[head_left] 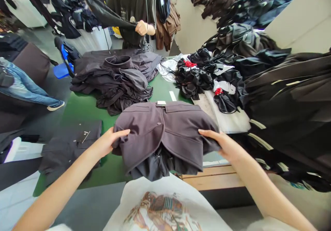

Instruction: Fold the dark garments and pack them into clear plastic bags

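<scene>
A folded dark grey garment (pixel 165 134) is lifted just above the near edge of the green table (pixel 85 110). My left hand (pixel 108 142) grips its left side, thumb on top and fingers under the cloth. My right hand (pixel 224 145) holds the right side the same way, fingers tucked beneath. A small white label shows at the garment's waistband.
A heap of similar grey garments (pixel 116 76) lies at the table's far side. Another person (pixel 133 10) stands there handling dark cloth. Black bundles with red tags (pixel 199 77) and stacked dark striped clothing (pixel 289 113) fill the right. A folded dark piece (pixel 69 144) lies left.
</scene>
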Action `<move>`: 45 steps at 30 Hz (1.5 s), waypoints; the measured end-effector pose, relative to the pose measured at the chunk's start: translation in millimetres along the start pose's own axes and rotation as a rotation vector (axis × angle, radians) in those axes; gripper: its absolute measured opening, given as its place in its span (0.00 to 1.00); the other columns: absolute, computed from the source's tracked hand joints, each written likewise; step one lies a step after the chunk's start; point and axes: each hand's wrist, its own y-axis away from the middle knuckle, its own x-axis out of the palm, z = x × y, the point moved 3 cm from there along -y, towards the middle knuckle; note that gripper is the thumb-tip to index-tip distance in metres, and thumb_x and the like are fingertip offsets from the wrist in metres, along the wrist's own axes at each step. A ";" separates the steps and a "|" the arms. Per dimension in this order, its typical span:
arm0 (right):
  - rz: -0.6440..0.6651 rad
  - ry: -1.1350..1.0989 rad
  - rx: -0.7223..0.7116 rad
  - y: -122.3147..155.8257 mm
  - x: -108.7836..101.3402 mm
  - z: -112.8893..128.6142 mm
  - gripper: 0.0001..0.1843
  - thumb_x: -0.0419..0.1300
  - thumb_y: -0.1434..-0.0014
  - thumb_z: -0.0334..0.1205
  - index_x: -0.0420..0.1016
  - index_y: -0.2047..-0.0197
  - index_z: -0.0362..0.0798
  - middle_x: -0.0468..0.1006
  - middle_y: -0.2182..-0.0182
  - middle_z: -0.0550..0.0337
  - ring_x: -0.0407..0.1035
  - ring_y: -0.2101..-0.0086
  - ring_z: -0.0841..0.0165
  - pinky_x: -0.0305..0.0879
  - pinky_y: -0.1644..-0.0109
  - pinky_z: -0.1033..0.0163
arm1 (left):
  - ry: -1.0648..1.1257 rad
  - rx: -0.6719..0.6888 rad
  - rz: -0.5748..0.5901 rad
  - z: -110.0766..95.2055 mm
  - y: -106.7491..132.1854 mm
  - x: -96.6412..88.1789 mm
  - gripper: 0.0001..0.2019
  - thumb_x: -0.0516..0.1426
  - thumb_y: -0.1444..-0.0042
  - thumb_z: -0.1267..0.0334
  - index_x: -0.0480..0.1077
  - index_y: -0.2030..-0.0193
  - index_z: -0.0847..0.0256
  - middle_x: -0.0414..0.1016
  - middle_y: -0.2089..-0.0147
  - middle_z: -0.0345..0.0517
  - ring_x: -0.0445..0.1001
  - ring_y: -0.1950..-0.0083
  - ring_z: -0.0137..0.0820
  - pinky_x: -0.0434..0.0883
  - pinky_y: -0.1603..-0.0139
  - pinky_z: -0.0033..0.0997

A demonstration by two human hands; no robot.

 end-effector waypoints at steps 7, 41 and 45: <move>-0.120 0.053 0.202 -92.4 -64.8 -187.4 0.21 0.70 0.67 0.45 0.78 0.68 0.44 0.81 0.66 0.49 0.74 0.61 0.54 0.68 0.53 0.50 | 0.163 -0.103 0.061 173.2 -98.1 119.5 0.29 0.66 0.59 0.54 0.70 0.50 0.66 0.73 0.46 0.57 0.72 0.45 0.43 0.68 0.43 0.39; -0.306 0.056 -0.332 -295.6 -62.3 -135.7 0.21 0.57 0.49 0.57 0.74 0.62 0.48 0.78 0.63 0.57 0.70 0.61 0.63 0.66 0.56 0.60 | -0.356 0.239 -0.324 81.7 -254.5 133.5 0.24 0.50 0.45 0.43 0.68 0.54 0.61 0.75 0.51 0.52 0.72 0.49 0.41 0.68 0.49 0.33; -0.414 0.126 -0.312 -289.3 -82.4 -143.9 0.18 0.56 0.48 0.50 0.73 0.58 0.48 0.76 0.59 0.54 0.67 0.56 0.60 0.62 0.49 0.56 | -0.549 0.211 -0.418 63.9 -259.8 136.8 0.23 0.48 0.41 0.50 0.64 0.46 0.64 0.72 0.48 0.57 0.69 0.45 0.44 0.66 0.45 0.38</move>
